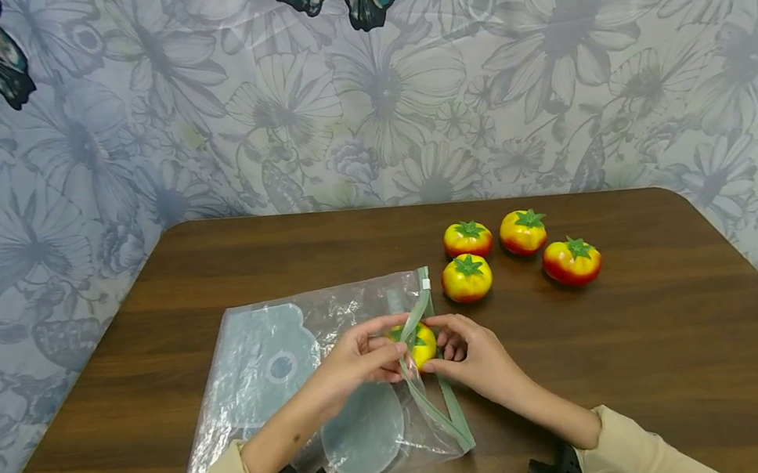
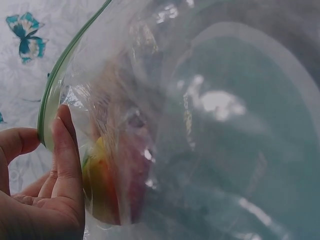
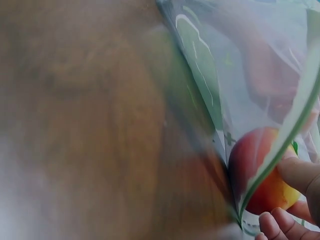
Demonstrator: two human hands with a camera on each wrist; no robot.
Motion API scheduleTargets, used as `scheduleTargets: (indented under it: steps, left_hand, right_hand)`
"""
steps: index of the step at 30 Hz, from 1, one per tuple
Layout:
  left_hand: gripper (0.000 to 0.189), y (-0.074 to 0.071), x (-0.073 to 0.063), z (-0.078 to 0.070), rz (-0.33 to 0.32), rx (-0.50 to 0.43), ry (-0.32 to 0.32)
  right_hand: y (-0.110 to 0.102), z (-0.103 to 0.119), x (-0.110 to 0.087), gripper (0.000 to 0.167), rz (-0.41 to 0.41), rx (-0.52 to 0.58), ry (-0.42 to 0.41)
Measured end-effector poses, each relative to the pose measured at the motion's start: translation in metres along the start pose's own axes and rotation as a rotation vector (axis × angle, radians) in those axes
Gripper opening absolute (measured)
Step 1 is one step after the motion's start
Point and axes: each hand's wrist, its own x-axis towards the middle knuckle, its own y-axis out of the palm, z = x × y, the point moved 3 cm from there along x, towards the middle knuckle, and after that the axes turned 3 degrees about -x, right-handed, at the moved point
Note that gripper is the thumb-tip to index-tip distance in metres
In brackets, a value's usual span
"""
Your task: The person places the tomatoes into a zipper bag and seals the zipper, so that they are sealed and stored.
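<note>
A clear zip bag (image 1: 353,311) with a green zip edge and pale green printed shapes lies flat on the table, its mouth to the right. My left hand (image 1: 372,356) pinches the green edge between thumb and fingers and lifts it, so the mouth gapes. At that mouth my right hand (image 1: 471,351) grips a red and yellow toy tomato (image 1: 424,345) with a green leaf top. The right wrist view shows the tomato (image 3: 262,170) partly behind the clear film, thumb near its leaves. Through the plastic, the left wrist view shows the tomato (image 2: 102,185) beside my left fingers.
Several more toy tomatoes stand beyond the bag: one (image 1: 467,278) close to its zip corner, two behind it, another (image 1: 571,261) farther right. The brown wooden table (image 1: 681,325) ends at a wall (image 1: 406,107) with flower and butterfly patterns.
</note>
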Motion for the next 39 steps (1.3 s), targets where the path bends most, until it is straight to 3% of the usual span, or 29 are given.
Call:
scheduleTargets:
  steps: [13, 20, 24, 31, 39]
  left_hand:
    - [0.051, -0.001, 0.002, 0.002, 0.005, 0.002, 0.000]
    - [0.052, 0.000, 0.002, 0.001, 0.008, -0.002, -0.011]
    - [0.052, 0.000, 0.002, 0.002, 0.007, -0.007, -0.018]
    - [0.052, 0.001, 0.002, 0.002, 0.012, -0.009, -0.017]
    - [0.052, 0.002, 0.002, 0.002, 0.021, -0.008, -0.012]
  right_hand:
    - [0.005, -0.003, 0.001, 0.049, 0.027, 0.074, 0.029]
    - [-0.007, 0.033, 0.000, 0.040, 0.049, 0.089, 0.049]
    - [-0.005, 0.032, 0.000, 0.038, 0.049, 0.102, 0.042]
    - [0.010, 0.003, 0.002, 0.041, 0.015, 0.113, 0.023]
    - [0.014, -0.001, 0.003, 0.037, 0.005, 0.102, 0.023]
